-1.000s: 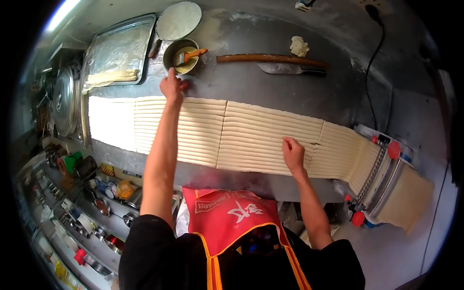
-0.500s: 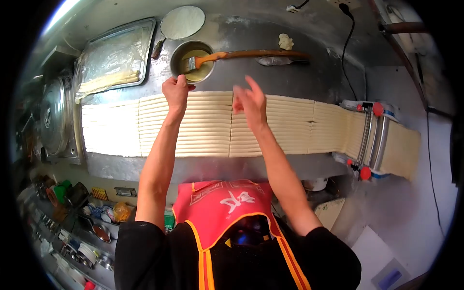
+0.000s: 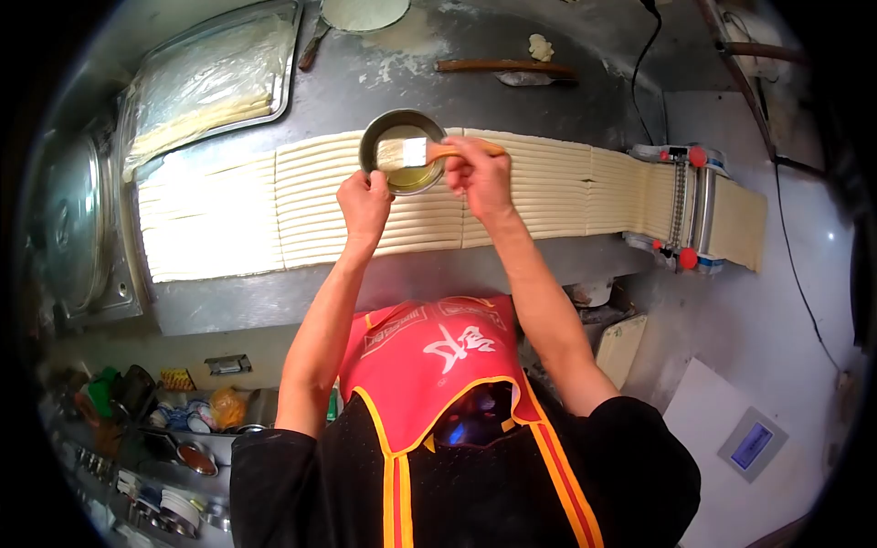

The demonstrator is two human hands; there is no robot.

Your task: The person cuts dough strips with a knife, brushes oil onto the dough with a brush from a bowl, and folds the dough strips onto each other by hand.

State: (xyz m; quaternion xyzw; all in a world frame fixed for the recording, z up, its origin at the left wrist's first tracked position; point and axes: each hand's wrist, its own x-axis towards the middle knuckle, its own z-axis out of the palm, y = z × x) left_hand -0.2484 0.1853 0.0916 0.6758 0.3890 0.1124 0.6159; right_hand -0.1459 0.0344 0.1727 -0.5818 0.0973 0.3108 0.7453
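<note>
My left hand (image 3: 365, 208) grips the near rim of a round metal bowl (image 3: 368, 146), its fingers closed on the edge. Yellowish liquid, which looks like oil, lies in the bowl. Fingers wrapped round the wooden handle, my right hand (image 3: 482, 183) holds a flat pastry brush (image 3: 414, 152); its pale bristles are inside the bowl. Beneath both hands runs a long sheet of dough (image 3: 320, 205), cut into narrow parallel strips. At its right end stands a roller cutter (image 3: 685, 205) with red knobs, and uncut dough (image 3: 737, 224) extends beyond it.
A metal tray (image 3: 283, 68) with plastic film and dough sticks sits at the back left. Behind the sheet lie a wooden stick (image 3: 498, 66), a scraper-like blade (image 3: 534, 79) and a dough lump (image 3: 541, 47). A round lid (image 3: 78, 224) is at the left.
My left hand has brought the bowl nearer and rightward, over the dough strips. My right hand, empty before, has taken hold of the brush handle. The camera view has shifted too.
</note>
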